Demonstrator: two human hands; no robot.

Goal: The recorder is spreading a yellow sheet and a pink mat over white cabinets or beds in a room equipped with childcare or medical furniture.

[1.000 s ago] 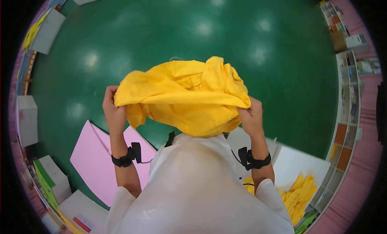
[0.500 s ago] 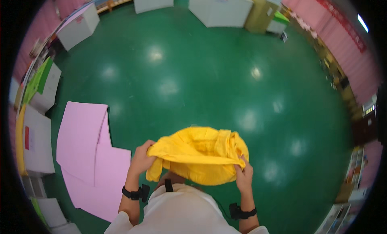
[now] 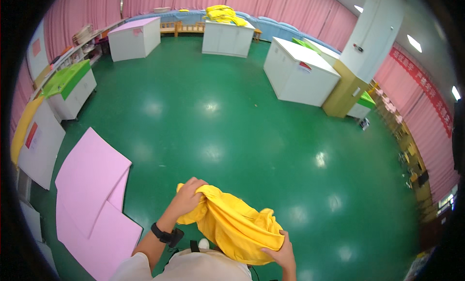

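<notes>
A bunched piece of yellow cloth (image 3: 237, 225) hangs in front of my body, stretched between both hands. My left hand (image 3: 189, 198) grips its upper left part, fingers wrapped over the fabric. At the lower right edge, my right hand (image 3: 283, 252) pinches the cloth, the thumb lying on top. The fabric sags in folds between them; whether it is a garment or a cover I cannot tell. A black band with a small box sits on my left wrist.
Pink panels (image 3: 92, 194) lie overlapping at the left. White cabinets (image 3: 300, 73) stand farther off, one bearing a pile of yellow cloth (image 3: 224, 15). Green-topped units (image 3: 68, 85) line the left side. A pillar with a tan base (image 3: 345, 90) rises at the far right. The floor (image 3: 218, 126) is glossy green.
The view has tilted up and shows more of the room. The yellow cloth, held in both hands throughout, now slants down to the right, my left hand higher than my right.
</notes>
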